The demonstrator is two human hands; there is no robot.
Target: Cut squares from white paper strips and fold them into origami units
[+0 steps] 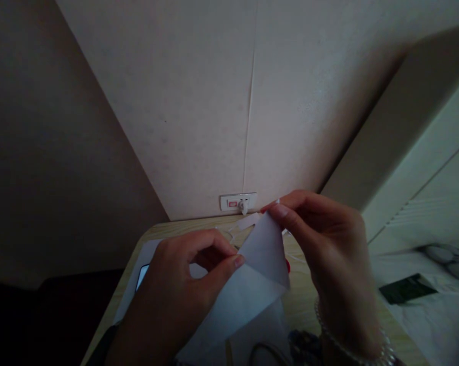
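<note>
The thin white folded paper sheet (248,297), pinched by the left hand (189,272) at ten o'clock and right hand (331,239) at one, could tear if tugged.

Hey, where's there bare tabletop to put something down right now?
A small bare patch of table shows between the folded paper and right hand; a narrow band lies between the left hand and wall. It's crowded around the paper: white strip behind, red object beside.
</note>
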